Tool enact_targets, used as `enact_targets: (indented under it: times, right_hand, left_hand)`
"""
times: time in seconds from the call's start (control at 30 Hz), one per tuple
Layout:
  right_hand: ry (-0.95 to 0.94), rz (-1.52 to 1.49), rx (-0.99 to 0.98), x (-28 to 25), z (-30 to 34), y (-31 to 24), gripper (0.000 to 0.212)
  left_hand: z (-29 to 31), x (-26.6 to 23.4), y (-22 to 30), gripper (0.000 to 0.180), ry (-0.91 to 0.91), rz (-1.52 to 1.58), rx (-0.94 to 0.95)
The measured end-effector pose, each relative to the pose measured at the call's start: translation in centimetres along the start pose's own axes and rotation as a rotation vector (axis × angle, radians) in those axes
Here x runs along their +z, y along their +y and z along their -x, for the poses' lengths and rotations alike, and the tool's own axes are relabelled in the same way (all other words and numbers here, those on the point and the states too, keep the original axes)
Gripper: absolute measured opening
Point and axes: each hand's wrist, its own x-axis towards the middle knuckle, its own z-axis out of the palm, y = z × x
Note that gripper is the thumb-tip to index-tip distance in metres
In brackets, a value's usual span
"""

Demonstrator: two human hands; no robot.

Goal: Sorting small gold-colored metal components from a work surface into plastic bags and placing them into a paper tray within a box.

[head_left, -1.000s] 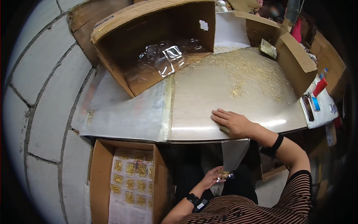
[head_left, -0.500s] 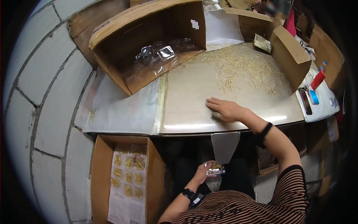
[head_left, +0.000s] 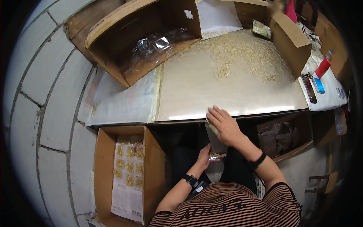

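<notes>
My left hand [head_left: 204,156] is closed on a small clear plastic box [head_left: 217,159] below the table's front edge. Thin gold pin-like pieces fill part of it. Directly above the box, a pale grey chute [head_left: 215,140] slopes down from the edge. My right hand [head_left: 226,128] lies over the top of this chute with its fingers stretched out together. Something pale yellowish shows by its thumb side; I cannot make out what it is. Many more loose gold pieces [head_left: 242,56] are spread over the far half of the smooth tabletop [head_left: 189,90].
A cardboard box [head_left: 128,45] on its side holds clear plastic cases [head_left: 160,43]. At lower left, an open carton [head_left: 155,174] contains filled clear packs [head_left: 128,166] on printed paper. A cardboard wall [head_left: 289,41], red cylinder [head_left: 323,68] and blue box [head_left: 318,85] stand right.
My right hand has slid from the tabletop toward me, over the front edge onto the chute. My left hand still holds the plastic box, now beneath the chute's lower end. The view has shifted slightly.
</notes>
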Motion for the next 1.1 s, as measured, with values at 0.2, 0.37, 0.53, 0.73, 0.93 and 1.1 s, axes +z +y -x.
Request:
enact_targets:
  times: [0.2,0.37,0.53,0.73,0.93,1.1]
  right_hand:
    - [-0.028,-0.297,0.087,-5.1,7.9,-3.2,0.044]
    - [0.003,-0.421,0.388,-4.8,12.6,-1.1,0.029]
    - [-0.081,-0.468,0.421,-3.4,13.3,-2.5,0.025]
    - [-0.238,-0.766,0.688,-0.3,10.8,-3.3,0.017]
    - [-0.044,-0.636,0.639,-0.5,9.8,-3.9,0.012]
    - [-0.136,-0.622,0.580,-1.9,9.0,-3.7,0.013]
  left_hand:
    - [-0.4,-0.8,-0.8,0.038,-0.034,0.065,-0.005]
    - [1.6,-2.6,-1.0,0.043,-0.017,-0.004,-0.105]
    - [4.8,-1.7,0.9,0.039,-0.040,-0.080,-0.094]
    - [7.6,0.7,2.8,0.040,-0.036,-0.157,0.048]
    - [7.8,1.3,3.4,0.040,-0.014,-0.181,0.080]
    - [7.5,2.0,3.8,0.039,-0.007,-0.176,0.102]
